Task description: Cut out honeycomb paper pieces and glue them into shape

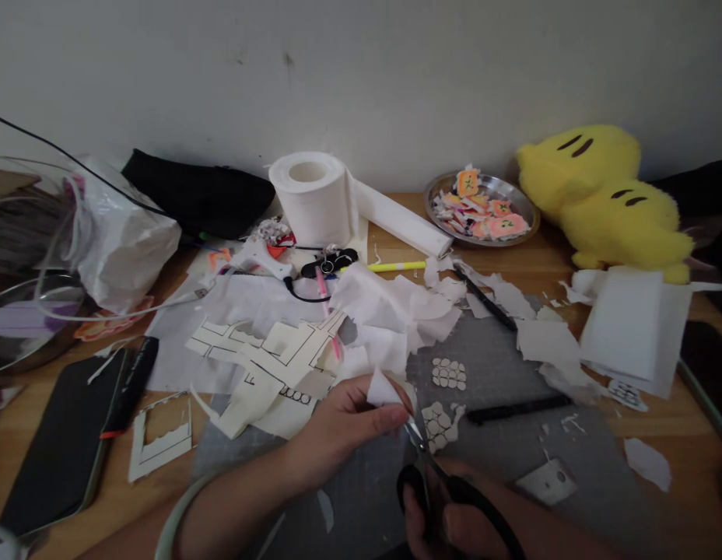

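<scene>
Near the middle, my left hand (361, 416) pinches a small white piece of paper (385, 390) between thumb and fingers. My right hand (454, 521) grips black-handled scissors (418, 445), fingers through the loops. The blades lie at the paper's lower right edge, close to my left thumb; how far apart they are is hard to make out. Just right of the blades rests a paper cut-out of joined round shapes (439, 424), with a second round-shape cut-out (448, 373) above it. Both lie on the grey mat (373, 498).
Around the mat are cream paper offcuts (268, 358), torn white paper (541, 338) and a black pen (518, 408). Behind stand a tissue roll (314, 206), a glue gun (256, 260) and a metal dish of cut-outs (533, 225). A phone (63, 435) lies left, yellow plush toys (623, 210) right.
</scene>
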A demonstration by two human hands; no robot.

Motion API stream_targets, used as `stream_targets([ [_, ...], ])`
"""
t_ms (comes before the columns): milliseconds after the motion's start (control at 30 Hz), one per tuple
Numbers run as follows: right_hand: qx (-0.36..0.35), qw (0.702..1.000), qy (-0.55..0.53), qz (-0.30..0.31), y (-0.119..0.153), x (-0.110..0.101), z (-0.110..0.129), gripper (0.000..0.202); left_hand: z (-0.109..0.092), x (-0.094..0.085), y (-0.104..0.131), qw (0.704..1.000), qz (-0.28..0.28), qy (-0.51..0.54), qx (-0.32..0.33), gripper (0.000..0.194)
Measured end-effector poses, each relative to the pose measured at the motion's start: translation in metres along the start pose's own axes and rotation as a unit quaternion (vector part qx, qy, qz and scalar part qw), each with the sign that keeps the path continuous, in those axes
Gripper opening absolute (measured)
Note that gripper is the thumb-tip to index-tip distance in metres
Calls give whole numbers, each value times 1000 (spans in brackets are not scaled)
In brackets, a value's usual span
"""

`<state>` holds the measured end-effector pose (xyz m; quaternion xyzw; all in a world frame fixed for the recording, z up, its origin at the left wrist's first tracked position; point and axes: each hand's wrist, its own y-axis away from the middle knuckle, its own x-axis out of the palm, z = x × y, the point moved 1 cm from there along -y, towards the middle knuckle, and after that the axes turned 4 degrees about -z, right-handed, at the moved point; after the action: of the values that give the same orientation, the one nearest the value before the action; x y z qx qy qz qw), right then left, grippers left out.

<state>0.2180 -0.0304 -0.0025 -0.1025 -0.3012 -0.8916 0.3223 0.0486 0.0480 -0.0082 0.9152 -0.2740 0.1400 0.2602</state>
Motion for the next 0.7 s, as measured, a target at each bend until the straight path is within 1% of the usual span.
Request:
stream_targets([
  [67,-3,1000,14,-3,1,0,1,45,-1,1,0,1000,-1,-6,2,25],
  [167,-3,1000,24,-8,3,1,6,54,-2,3,0,1000,0,-8,-1,25],
  [233,15,1000,23,-16,2,3,8,61,-4,4,0,1000,-3,-6,5,25],
  [300,38,998,32,-28,1,4,8,64,-4,4,0,1000,-11,-9,9,26],
  [367,52,997,47,-43,-1,4,5,63,-4,3,0,1000,-22,-14,8,28],
  [500,44,996,64,-53,-1,4,4,60,-1,1,0,999,-30,-22,13,30],
  [633,38,996,75,-40,0,5,14,61,-1,1,1,1000,-12,-8,21,29],
  [700,16,997,74,-32,1,4,16,58,-1,1,1,1000,0,-3,18,27],
])
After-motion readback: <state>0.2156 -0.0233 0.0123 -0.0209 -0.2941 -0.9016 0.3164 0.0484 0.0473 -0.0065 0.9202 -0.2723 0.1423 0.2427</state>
